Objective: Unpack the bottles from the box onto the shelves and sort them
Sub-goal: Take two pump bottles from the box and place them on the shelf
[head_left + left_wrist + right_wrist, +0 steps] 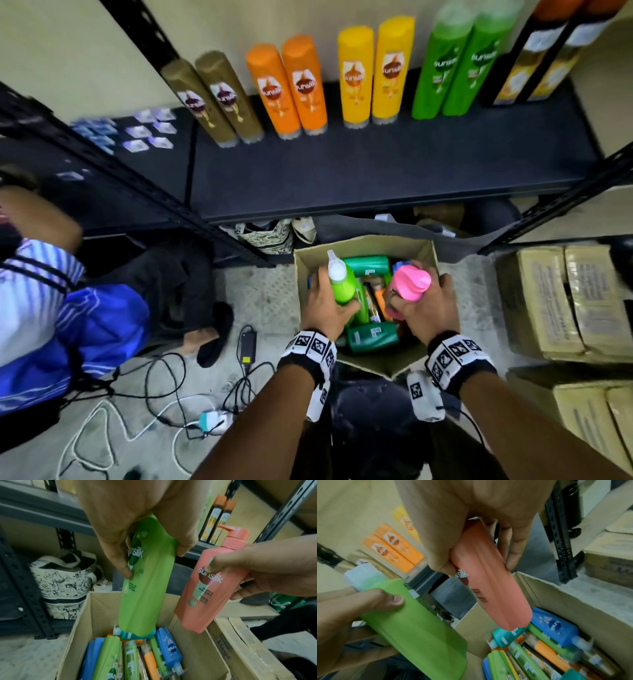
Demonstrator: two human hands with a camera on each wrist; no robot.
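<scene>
1. The left hand (325, 305) has its fingers wrapped around a light green bottle (340, 281). The bottle points up, with its white cap on top.
2. The right hand (426, 310) holds a pink bottle (411, 282) the same way. Its pump top points up too.
3. Both bottles are just above the open box (416, 251) on the floor. They look lifted clear of the other bottles.
4. The box still has many bottles lying in it: green, blue, orange and teal ones. So the unpacking seems only partly done.
5. The shelf (376, 178) is up behind the box. Bottles stand there in pairs by color: brown, orange, yellow, green and black.
6. The step now looks like lifting two bottles out of the box.
7. Next, the green bottle likely belongs beside the green pair (455, 65). No pink ones show on the shelf, so the pink bottle needs a new spot. Both should stand up straight.
</scene>
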